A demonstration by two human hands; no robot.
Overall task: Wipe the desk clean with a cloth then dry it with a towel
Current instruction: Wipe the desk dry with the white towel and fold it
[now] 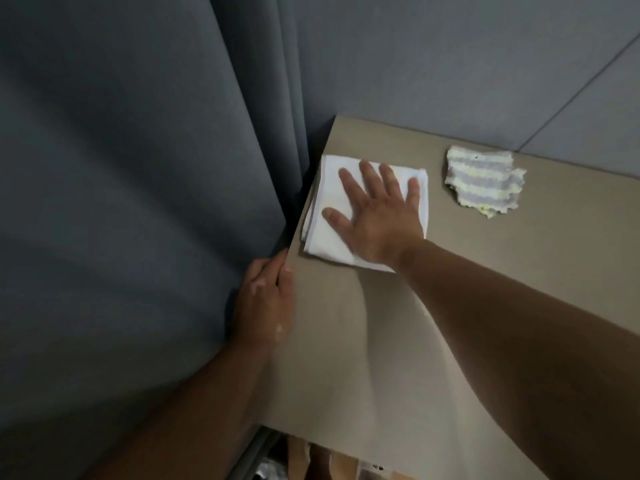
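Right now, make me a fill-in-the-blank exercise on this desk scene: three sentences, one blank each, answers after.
1. The right hand presses flat on the folded ____ towel.
2. The left hand grips the ____ edge of the desk.
3. The striped cloth lies to the towel's right, touched by ____ hand.
Missing words: white; left; neither.

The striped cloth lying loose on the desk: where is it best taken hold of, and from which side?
Pinch the striped cloth at its ragged near corner, coming from above and the person's side. It lies rumpled on the desk, apart from the white towel under the right hand, so that edge is free. A mid-cloth grip would probably bunch it.
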